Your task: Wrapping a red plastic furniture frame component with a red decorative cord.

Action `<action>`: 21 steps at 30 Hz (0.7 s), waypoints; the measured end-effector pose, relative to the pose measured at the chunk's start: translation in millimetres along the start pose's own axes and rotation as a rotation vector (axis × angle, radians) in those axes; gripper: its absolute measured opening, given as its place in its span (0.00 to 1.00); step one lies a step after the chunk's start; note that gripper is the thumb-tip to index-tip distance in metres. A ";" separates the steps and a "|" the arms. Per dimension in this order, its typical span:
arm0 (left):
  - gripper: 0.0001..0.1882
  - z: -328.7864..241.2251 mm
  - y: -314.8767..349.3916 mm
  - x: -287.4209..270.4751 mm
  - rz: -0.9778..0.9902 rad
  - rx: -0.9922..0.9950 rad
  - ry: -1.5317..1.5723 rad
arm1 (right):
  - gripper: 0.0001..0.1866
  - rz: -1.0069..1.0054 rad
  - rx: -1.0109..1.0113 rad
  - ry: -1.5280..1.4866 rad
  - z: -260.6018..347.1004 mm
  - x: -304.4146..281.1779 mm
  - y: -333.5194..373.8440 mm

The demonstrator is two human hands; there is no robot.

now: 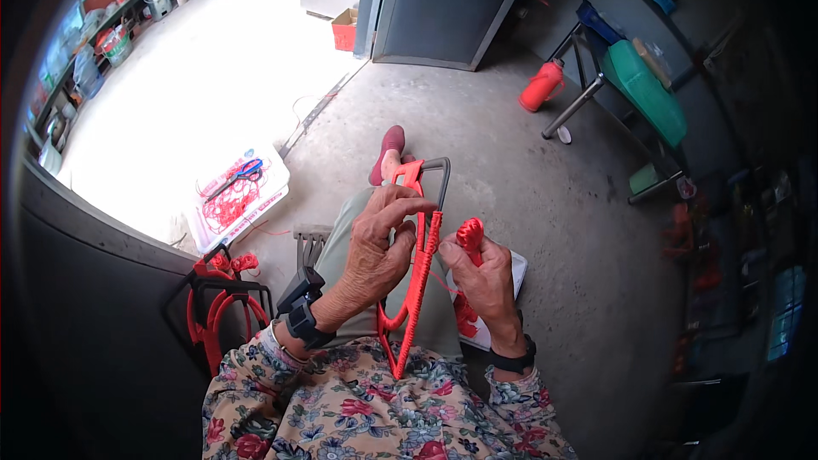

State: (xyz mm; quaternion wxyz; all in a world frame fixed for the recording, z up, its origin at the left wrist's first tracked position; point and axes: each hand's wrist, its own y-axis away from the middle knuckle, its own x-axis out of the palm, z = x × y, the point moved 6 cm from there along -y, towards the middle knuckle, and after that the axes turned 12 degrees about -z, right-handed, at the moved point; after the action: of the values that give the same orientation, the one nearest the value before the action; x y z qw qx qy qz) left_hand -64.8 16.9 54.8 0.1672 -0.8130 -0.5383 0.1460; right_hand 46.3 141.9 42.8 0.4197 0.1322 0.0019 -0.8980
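A dark metal frame (446,172) rises from my lap, its near-right bar closely wrapped in red cord (416,300). Flat red pieces sit inside the frame. My left hand (380,243) is at its upper part, fingers bent round it, with the index finger reaching across to the bar where the wrapping ends. Just right of the frame, my right hand (486,277) is closed round a twisted bundle of red cord (469,233). A thin red strand runs between the frame and the right hand. The left fingertips are partly hidden behind the frame.
At left, a white tray (278,194) holds loose red cord and blue-handled scissors (247,170). Another black-and-red frame (223,307) leans beside me. A white tray (518,271) lies below my right hand. Farther right are a red thermos (542,85) and a metal-legged table (573,109).
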 end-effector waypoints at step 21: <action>0.07 -22.1 -15.2 27.0 0.132 0.356 -0.014 | 0.11 0.230 -0.197 0.001 60.7 -13.8 -20.6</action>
State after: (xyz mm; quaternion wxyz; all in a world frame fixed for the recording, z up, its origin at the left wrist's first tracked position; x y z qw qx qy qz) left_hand -57.9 44.8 79.7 0.2948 -0.8030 -0.4507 0.2554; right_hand 25.0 158.7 102.5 0.5307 0.0900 0.0750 -0.8394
